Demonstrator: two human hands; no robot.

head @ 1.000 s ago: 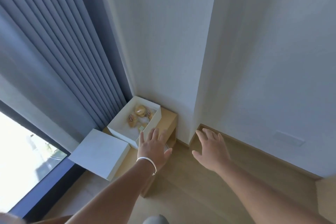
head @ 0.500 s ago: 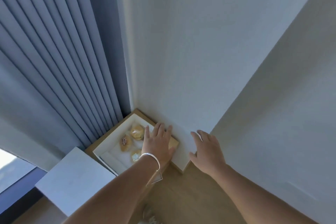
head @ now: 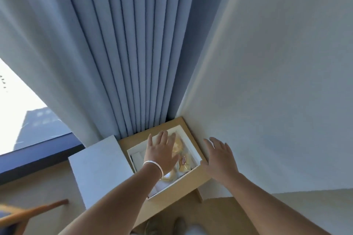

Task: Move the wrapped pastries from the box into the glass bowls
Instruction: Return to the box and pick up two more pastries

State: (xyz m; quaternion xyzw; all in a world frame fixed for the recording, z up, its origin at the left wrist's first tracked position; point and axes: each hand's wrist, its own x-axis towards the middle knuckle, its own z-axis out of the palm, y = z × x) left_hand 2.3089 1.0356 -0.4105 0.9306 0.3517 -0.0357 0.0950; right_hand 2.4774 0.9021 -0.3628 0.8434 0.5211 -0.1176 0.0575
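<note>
An open white box [head: 193, 147] sits on a small wooden table [head: 191, 187] in the room's corner. Inside lie several wrapped golden pastries [head: 184, 161], partly covered by my left hand [head: 162, 153]. That hand, with a silver bangle on the wrist, hovers flat over the box with fingers spread and holds nothing. My right hand [head: 219, 158] is open, fingers apart, at the box's right edge near the wall. No glass bowls are in view.
The box's white lid [head: 97, 171] lies to the left, overhanging the table. Blue pleated curtains [head: 133, 53] hang behind, a white wall [head: 267, 82] stands right, a window [head: 23, 112] is at left. A wooden chair part [head: 28, 213] shows at bottom left.
The view swung right and closer over the table. My left hand moved from the box's near edge to above the pastries; my right hand came up beside the box.
</note>
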